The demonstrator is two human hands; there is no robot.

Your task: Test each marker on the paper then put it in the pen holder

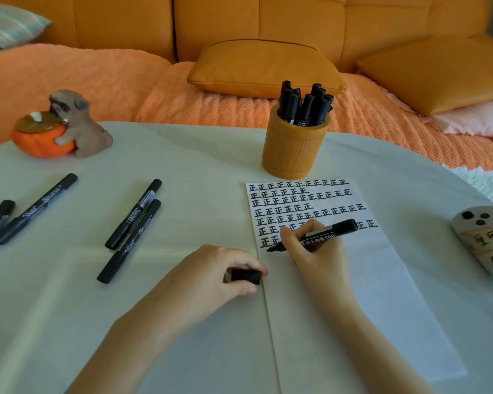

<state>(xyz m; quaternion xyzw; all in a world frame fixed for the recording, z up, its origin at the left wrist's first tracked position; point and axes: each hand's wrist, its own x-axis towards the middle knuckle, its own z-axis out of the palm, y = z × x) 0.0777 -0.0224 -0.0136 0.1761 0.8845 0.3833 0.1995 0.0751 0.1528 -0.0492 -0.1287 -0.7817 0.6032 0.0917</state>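
Marker (329, 231) gripped in right hand (316, 255) touches paper (367, 294) with its tip; left hand (217, 270) pinches cap (246, 276).

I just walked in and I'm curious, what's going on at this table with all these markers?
A person is testing markers. The right hand holds an uncapped black marker with its tip on the paper, adding to rows of written characters. The left hand pinches a black cap by the paper's left edge. The pen holder behind the paper already holds several markers, and more capped markers lie on the table to the left.
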